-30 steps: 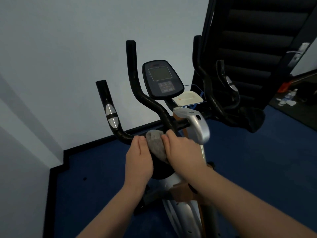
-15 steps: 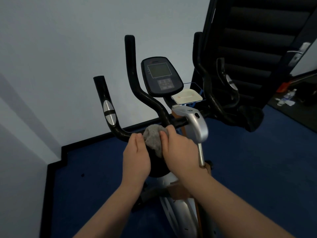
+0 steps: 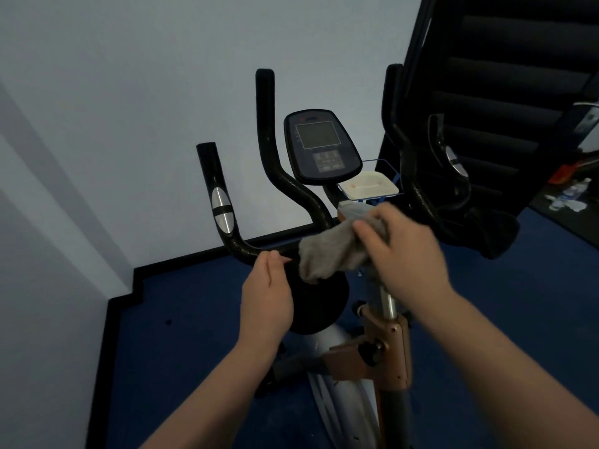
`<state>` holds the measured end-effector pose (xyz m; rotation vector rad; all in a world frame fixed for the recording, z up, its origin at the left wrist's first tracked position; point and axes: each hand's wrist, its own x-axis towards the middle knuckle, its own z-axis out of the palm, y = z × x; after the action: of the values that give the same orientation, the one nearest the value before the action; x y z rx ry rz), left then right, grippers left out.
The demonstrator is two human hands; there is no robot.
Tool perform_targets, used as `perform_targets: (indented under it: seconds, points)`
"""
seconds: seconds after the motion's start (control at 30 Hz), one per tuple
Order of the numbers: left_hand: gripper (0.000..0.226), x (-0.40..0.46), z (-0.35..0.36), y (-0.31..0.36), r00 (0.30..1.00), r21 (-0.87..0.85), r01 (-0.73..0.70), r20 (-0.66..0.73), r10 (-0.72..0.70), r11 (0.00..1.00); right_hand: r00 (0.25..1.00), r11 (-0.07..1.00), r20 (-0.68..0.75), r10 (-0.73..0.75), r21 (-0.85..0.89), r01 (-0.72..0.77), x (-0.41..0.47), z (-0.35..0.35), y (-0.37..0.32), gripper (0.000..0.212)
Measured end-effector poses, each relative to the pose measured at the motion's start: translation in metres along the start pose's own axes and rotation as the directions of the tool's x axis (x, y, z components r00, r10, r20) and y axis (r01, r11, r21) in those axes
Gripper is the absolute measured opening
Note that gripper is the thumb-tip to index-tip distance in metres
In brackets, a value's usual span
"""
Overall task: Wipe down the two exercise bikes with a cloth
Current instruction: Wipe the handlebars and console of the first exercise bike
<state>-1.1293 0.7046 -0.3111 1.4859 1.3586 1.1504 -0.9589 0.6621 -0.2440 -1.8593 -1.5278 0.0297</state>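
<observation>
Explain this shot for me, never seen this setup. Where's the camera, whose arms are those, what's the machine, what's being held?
There is no robot here. A person wears a wide-angle camera on the head, looking forward and down, so the two bare arms entering from the bottom are their own.

The machine is an exercise bike seen from the rider's side: black handlebars, a dark console with a blank screen, and a small pale tray just right of it.

The right hand grips a grey cloth, which is draped over the bar near the centre post. The left hand is beside it, fingertips at the bar; whether it actually grips the bar is hard to tell.

Behind are a pale wall and blue floor.
</observation>
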Motion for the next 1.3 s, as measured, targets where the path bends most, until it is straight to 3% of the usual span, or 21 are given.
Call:
perform_targets:
  seconds: [0.13, 0.2, 0.33, 0.4, 0.47, 0.53, 0.6, 0.77, 0.87, 0.97, 1.1, 1.17, 1.23, 1.3]
  points:
    - [0.04, -0.001, 0.001, 0.0, 1.0, -0.002, 0.02, 0.001, -0.02, 1.0, 0.972, 0.991, -0.223, -0.074, -0.126, 0.047, 0.019, -0.028, -0.001, 0.016]
    - [0.04, -0.001, 0.002, 0.0, 1.0, -0.013, 0.03, -0.007, -0.03, 0.999, 0.963, 0.982, -0.254, -0.089, -0.186, 0.041, 0.015, -0.028, -0.006, 0.018]
    - [0.04, 0.0, 0.001, 0.0, 0.999, -0.009, 0.034, -0.015, -0.034, 0.999, 1.0, 0.982, 0.009, 0.025, -0.189, -0.023, -0.017, 0.008, -0.02, 0.025]
    - [0.039, 0.0, 0.001, 0.0, 0.999, -0.004, 0.034, -0.006, -0.034, 0.999, 0.994, 0.997, 0.11, -0.001, -0.071, 0.009, -0.037, 0.027, -0.03, 0.036]
    - [0.039, 0.0, 0.0, -0.001, 0.999, -0.013, 0.036, 0.002, -0.036, 0.999, 0.995, 0.992, 0.097, 0.0, 0.128, -0.013, -0.042, 0.033, -0.034, 0.045]
    - [0.04, 0.0, 0.001, 0.0, 0.999, -0.009, 0.045, 0.003, -0.045, 0.999, 0.999, 0.986, 0.049, -0.024, 0.167, 0.016, -0.039, 0.034, -0.026, 0.035]
    - [0.04, 0.0, 0.001, 0.0, 0.999, -0.008, 0.047, -0.002, -0.047, 0.999, 0.998, 0.997, 0.017, -0.063, 0.054, 0.062, -0.038, 0.04, -0.021, 0.025]
    - [0.039, -0.001, 0.001, -0.002, 0.999, -0.014, 0.046, -0.002, -0.046, 0.999, 0.997, 0.999, -0.072, 0.018, 0.037, -0.015, -0.044, 0.067, -0.027, 0.037]
    - [0.039, -0.001, 0.002, -0.002, 1.0, 0.011, 0.024, -0.005, -0.024, 1.0, 0.999, 0.992, 0.03, -0.023, -0.12, 0.026, -0.014, 0.073, -0.032, 0.028]
    - [0.04, 0.0, 0.002, -0.001, 1.0, -0.004, 0.026, -0.004, -0.026, 1.0, 0.968, 0.94, 0.198, -0.155, -0.272, 0.206, 0.003, 0.074, -0.041, 0.019]
    - [0.039, 0.0, -0.001, -0.002, 1.0, -0.002, 0.002, 0.017, -0.002, 1.0, 0.97, 0.953, 0.127, -0.209, -0.194, 0.231, -0.023, 0.065, -0.026, 0.009]
    - [0.038, 0.0, -0.002, -0.003, 0.999, 0.001, -0.009, 0.034, 0.009, 1.0, 0.981, 0.977, 0.135, -0.143, -0.141, 0.162, -0.028, 0.06, -0.018, 0.02]
    - [0.038, 0.0, -0.002, -0.003, 0.999, 0.013, -0.015, 0.035, 0.014, 1.0, 0.981, 0.955, 0.177, -0.08, -0.269, 0.127, -0.012, 0.065, -0.023, 0.032]
    - [0.037, 0.0, -0.001, -0.002, 0.999, 0.031, -0.011, 0.035, 0.01, 0.999, 0.968, 0.859, 0.224, -0.113, -0.468, 0.208, -0.001, 0.072, -0.036, 0.028]
